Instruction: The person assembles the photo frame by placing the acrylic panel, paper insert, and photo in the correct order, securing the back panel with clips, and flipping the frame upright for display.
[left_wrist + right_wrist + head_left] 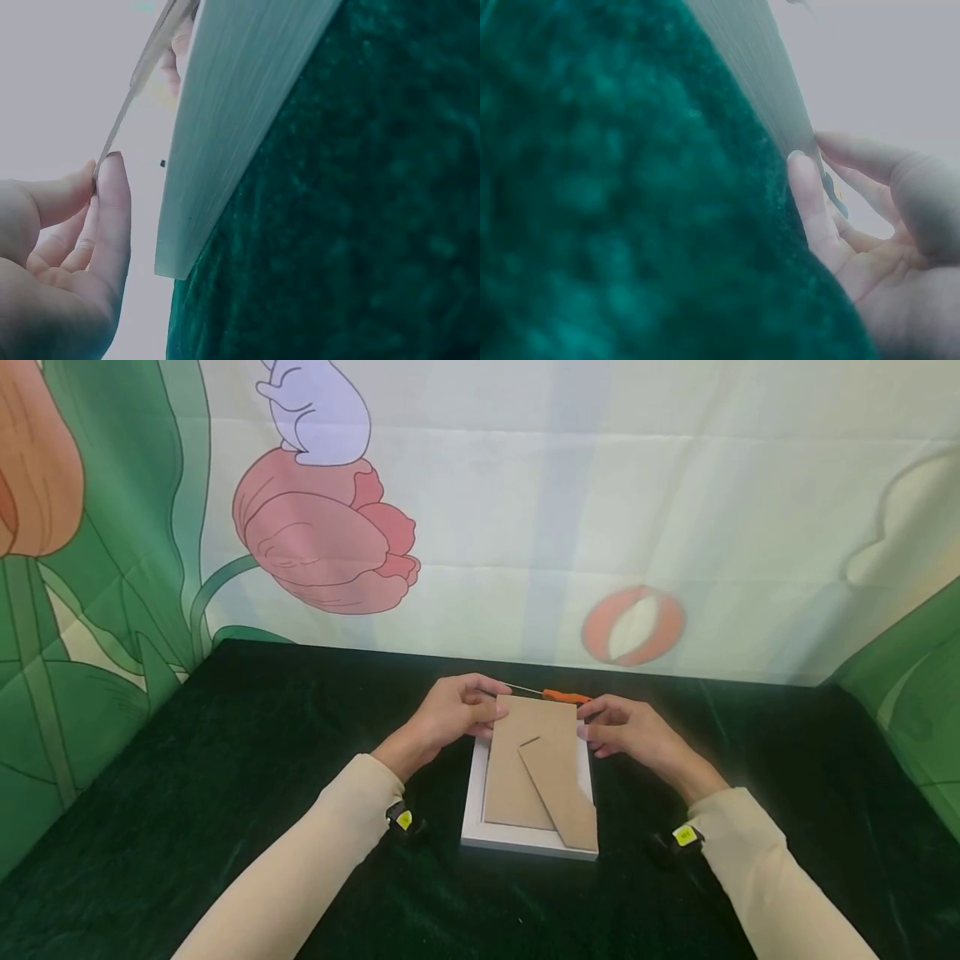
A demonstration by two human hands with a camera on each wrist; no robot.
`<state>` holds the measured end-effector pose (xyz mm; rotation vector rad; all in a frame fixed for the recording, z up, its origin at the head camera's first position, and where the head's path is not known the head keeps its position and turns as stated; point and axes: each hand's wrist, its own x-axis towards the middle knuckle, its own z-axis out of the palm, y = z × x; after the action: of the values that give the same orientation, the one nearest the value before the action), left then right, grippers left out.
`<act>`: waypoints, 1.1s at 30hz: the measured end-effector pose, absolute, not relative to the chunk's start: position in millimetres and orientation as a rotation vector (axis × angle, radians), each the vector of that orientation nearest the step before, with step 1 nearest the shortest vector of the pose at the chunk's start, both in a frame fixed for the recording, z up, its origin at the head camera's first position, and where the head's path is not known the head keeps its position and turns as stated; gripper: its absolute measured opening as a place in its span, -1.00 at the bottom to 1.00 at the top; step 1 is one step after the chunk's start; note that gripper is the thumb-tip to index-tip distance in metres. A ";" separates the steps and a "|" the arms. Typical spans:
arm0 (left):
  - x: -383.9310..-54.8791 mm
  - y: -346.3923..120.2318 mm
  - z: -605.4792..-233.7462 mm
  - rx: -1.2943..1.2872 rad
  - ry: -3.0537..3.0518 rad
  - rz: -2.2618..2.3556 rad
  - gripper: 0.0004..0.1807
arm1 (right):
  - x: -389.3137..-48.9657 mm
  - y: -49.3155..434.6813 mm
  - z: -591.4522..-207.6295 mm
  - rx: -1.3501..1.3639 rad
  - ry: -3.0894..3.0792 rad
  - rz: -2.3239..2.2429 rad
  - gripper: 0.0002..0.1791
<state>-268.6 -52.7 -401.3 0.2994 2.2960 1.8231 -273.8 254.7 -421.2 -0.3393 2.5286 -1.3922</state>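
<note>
A white picture frame (474, 810) lies on the dark green cloth. Its brown backing board (513, 785), with a slanted stand leg (558, 802) on it, is tilted up at the far end. My left hand (459, 706) pinches the board's far left corner between thumb and fingers. The left wrist view shows the raised board as a thin edge (118, 124) above the frame's side (225, 112). At the frame's far right corner, my right hand (630, 728) holds the frame between thumb and fingers, as the right wrist view shows.
Just behind the frame lies a screwdriver with an orange handle (567, 697) and thin metal shaft, close to both hands. Green velvet cloth (247, 827) covers the table. A printed curtain (480, 527) with tulips hangs along the back and sides.
</note>
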 end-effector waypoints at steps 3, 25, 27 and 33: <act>-268.5 -52.0 -402.3 0.294 2.298 1.829 -0.66 | -273.4 254.8 -420.8 -0.334 2.526 -1.395 -0.47; -268.1 -51.7 -406.6 0.394 2.567 1.581 -0.67 | -272.5 254.8 -420.8 -0.353 2.540 -1.382 -0.48; -267.7 -52.4 -406.6 0.394 2.599 1.543 -0.68 | -272.5 254.5 -420.5 -0.352 2.539 -1.380 -0.48; -268.3 -53.3 -407.9 0.413 2.639 1.486 -0.68 | -272.4 254.0 -420.4 -0.341 2.550 -1.369 -0.47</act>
<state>-268.3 -53.3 -407.9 0.4135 2.6391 1.4860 -272.4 254.0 -420.4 -0.3406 2.5495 -1.3687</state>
